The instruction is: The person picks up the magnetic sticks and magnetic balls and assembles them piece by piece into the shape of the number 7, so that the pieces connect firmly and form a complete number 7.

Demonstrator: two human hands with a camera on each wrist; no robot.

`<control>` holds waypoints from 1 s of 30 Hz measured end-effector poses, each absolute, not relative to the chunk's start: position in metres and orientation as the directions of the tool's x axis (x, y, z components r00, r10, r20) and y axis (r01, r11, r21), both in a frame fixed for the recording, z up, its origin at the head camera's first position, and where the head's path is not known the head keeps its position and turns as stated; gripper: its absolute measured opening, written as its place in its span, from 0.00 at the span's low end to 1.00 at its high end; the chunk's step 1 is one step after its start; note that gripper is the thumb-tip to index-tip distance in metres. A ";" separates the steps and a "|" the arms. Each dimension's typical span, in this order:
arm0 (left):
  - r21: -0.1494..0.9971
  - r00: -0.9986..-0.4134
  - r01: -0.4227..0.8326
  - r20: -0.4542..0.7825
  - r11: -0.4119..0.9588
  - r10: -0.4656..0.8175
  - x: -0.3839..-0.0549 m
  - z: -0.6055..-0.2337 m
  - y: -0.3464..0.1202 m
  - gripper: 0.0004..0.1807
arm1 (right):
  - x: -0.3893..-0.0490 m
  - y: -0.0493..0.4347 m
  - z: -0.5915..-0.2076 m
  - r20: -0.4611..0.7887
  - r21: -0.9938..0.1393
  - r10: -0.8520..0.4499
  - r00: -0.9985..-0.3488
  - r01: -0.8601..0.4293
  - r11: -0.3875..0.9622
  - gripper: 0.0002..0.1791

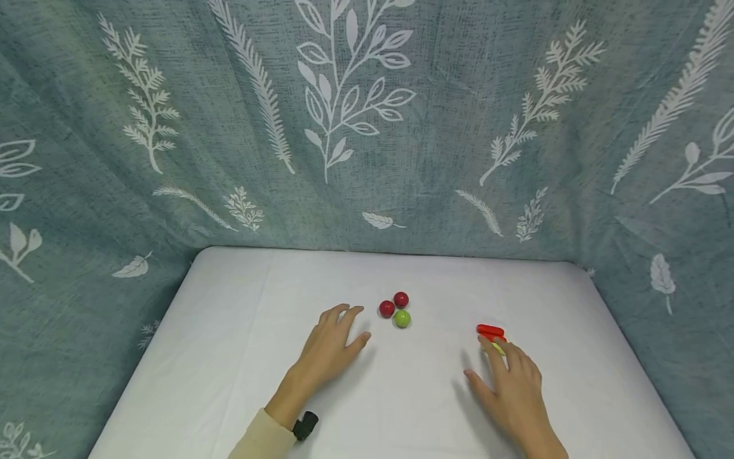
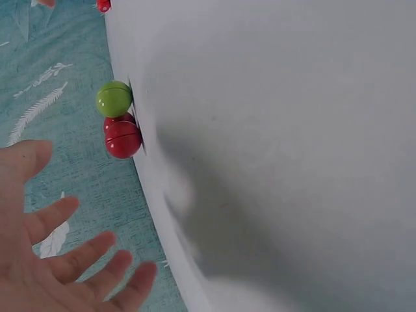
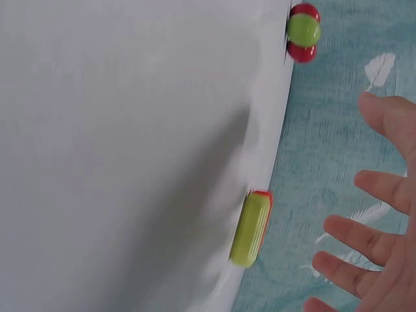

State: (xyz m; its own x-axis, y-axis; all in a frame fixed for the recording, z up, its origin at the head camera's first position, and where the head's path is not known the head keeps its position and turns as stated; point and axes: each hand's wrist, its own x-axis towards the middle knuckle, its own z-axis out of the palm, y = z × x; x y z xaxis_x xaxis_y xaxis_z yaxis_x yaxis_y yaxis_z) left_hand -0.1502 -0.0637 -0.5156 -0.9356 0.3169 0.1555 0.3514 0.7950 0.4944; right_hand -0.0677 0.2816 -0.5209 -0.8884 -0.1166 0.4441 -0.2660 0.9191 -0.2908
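Observation:
Two red balls (image 1: 387,309) and one green ball (image 1: 402,319) sit close together near the middle of the white table. My left hand (image 1: 329,347) hovers to their left, fingers spread and holding nothing. On the right lie red stick-like pieces (image 1: 490,329) beside a yellow-green one (image 1: 496,349), partly covered by my fingers in the head view. My right hand (image 1: 510,389) is over the near side of these pieces, fingers spread and nothing held. In the right wrist view the yellow-green piece (image 3: 251,229) looks ridged, with red showing behind it.
A white cloth covers the table (image 1: 321,274), whose far corners are rounded. Behind it and at both sides hangs a blue-green curtain (image 1: 447,127) with white leaf prints. A dark band with a small black block (image 1: 306,425) is at my left wrist.

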 end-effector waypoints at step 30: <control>0.865 -0.936 0.138 -0.045 0.482 0.348 -0.215 -0.549 -0.037 0.29 | -0.094 0.330 -0.548 0.277 -0.693 0.107 -0.955 -0.122 0.710 0.18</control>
